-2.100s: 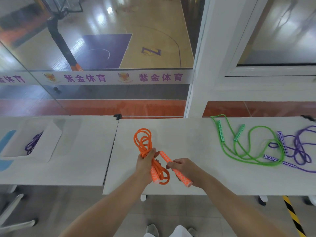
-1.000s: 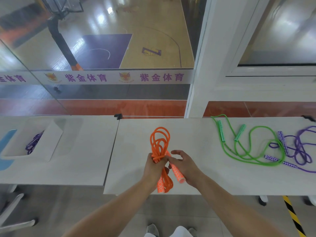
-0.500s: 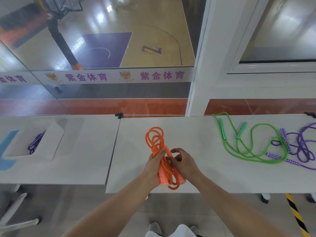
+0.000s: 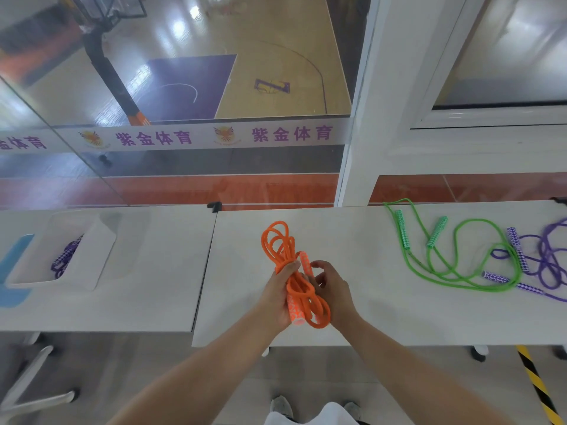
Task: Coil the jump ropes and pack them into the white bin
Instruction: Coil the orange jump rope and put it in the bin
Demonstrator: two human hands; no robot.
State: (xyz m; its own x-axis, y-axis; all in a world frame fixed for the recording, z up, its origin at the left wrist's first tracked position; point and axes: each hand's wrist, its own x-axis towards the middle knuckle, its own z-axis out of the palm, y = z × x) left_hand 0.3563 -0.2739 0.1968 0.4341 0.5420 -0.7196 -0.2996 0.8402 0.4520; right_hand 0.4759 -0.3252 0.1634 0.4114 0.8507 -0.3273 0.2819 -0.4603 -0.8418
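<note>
An orange jump rope [image 4: 280, 250] is bundled into loops above the near edge of the right table. My left hand [image 4: 276, 294] grips the bundle with its handles. My right hand [image 4: 331, 289] curls against the bundle's right side and holds one handle to it. The white bin [image 4: 92, 256] stands on the left table and holds a coiled purple rope [image 4: 64, 257]. A green jump rope [image 4: 460, 253] lies loose on the right table, and a purple jump rope [image 4: 543, 262] lies tangled beside it at the right edge.
Two white tables [image 4: 153, 271] stand side by side with a narrow gap between them. A blue object [image 4: 12, 271] lies left of the bin. A glass wall [image 4: 184, 102] and a white pillar [image 4: 368, 102] rise behind the tables. Yellow-black floor tape [image 4: 537, 388] runs at lower right.
My right hand has brought the loose handle in against the bundle held by my left hand. The bundle now sits tighter, with both handles alongside the loops.
</note>
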